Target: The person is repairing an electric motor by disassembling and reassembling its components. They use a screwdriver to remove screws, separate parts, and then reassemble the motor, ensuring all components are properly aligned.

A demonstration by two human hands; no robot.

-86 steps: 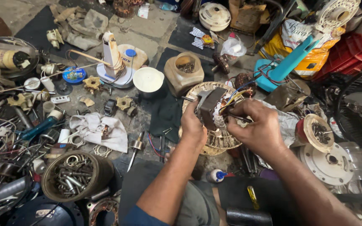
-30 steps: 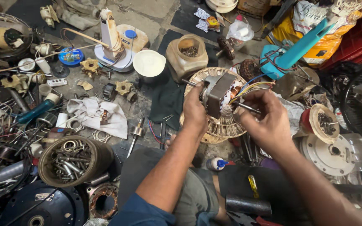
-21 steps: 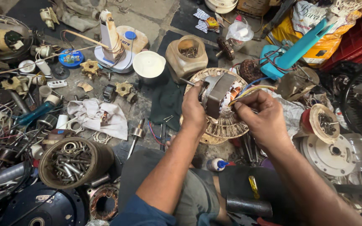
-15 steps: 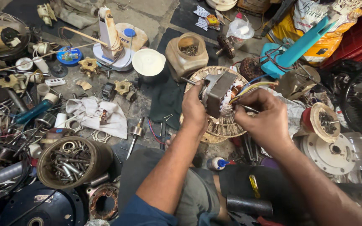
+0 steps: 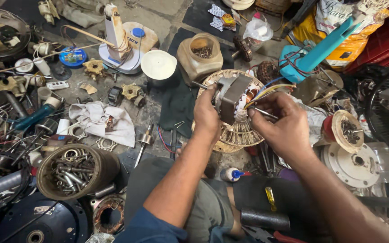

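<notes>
Head: both hands [image 5: 244,119] clasp motor stator [image 5: 232,99].

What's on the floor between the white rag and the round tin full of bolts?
In the head view, a small flat metal ring lies between the white rag and the tin of bolts, just under the rag's lower edge.
</notes>
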